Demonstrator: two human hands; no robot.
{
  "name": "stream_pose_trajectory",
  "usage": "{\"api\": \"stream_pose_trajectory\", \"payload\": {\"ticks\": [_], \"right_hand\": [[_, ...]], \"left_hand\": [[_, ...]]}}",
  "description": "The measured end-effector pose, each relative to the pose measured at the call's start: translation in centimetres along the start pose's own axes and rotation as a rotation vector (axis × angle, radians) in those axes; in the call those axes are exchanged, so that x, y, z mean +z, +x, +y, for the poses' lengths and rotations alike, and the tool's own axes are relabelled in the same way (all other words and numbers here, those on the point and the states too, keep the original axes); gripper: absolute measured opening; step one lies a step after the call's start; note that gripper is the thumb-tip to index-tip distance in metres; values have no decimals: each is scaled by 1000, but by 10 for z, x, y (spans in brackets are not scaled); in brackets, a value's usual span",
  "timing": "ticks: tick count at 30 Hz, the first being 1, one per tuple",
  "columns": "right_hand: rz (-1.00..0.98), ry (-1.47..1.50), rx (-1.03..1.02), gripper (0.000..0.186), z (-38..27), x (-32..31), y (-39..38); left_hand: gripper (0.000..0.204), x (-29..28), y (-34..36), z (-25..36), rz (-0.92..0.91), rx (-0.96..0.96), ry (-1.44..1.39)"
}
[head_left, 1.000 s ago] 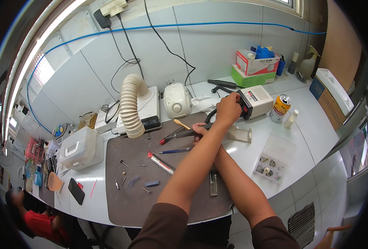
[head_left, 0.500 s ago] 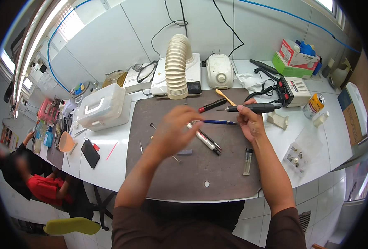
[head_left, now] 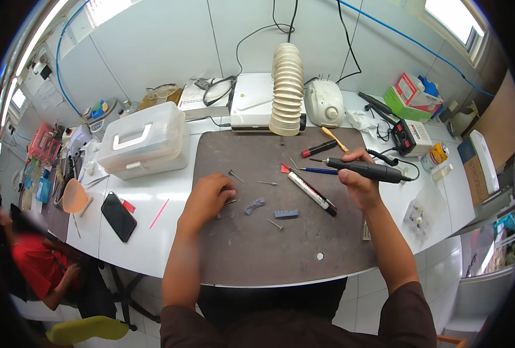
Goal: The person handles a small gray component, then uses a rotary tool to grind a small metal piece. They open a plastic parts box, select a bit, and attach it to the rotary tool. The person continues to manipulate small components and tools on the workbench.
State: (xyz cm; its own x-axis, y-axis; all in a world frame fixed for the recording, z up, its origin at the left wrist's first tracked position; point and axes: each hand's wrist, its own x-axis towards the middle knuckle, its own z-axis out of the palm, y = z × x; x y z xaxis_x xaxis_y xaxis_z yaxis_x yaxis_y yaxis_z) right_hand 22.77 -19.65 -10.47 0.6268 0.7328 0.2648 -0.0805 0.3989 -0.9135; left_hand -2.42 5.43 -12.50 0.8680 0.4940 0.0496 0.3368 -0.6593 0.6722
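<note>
My right hand (head_left: pixel 362 182) grips a black rotary handpiece (head_left: pixel 373 170), its thin tip pointing left over the brown mat (head_left: pixel 257 255). On the mat's left side rests my left hand (head_left: pixel 210 196), its fingers curled down; whatever they pinch is hidden. Loose burs lie around it: one bur (head_left: pixel 236 176) above, another bur (head_left: pixel 267 183) to its right and a third bur (head_left: pixel 275 224) lower down. Two grey-blue pieces lie between the hands, a curved piece (head_left: pixel 254 206) and a straight, toothed block (head_left: pixel 286 214). A white marker (head_left: pixel 309 190) and a blue pen (head_left: pixel 319 170) are near the handpiece tip.
A ribbed white hose (head_left: pixel 286 87) hangs over the mat's far edge. Behind the right hand stands a control box (head_left: pixel 413 137) with a cord. A clear case (head_left: pixel 144 142) and a black phone (head_left: pixel 118 216) are left. Farther left, another person (head_left: pixel 45 261) sits.
My left hand has moved down and left from the pens to the mat's left side, uncovering the grey-blue pieces. My right hand still holds the handpiece. The view has shifted.
</note>
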Motion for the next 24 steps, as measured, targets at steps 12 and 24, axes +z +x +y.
{"api": "stream_pose_trajectory", "payload": {"ticks": [12, 24], "right_hand": [[-460, -329, -491, 26, 0, 50, -41], [-510, -253, -273, 36, 5, 54, -57]], "left_hand": [[23, 42, -32, 52, -224, 16, -1093], [19, 46, -40, 63, -186, -18, -1192]]}}
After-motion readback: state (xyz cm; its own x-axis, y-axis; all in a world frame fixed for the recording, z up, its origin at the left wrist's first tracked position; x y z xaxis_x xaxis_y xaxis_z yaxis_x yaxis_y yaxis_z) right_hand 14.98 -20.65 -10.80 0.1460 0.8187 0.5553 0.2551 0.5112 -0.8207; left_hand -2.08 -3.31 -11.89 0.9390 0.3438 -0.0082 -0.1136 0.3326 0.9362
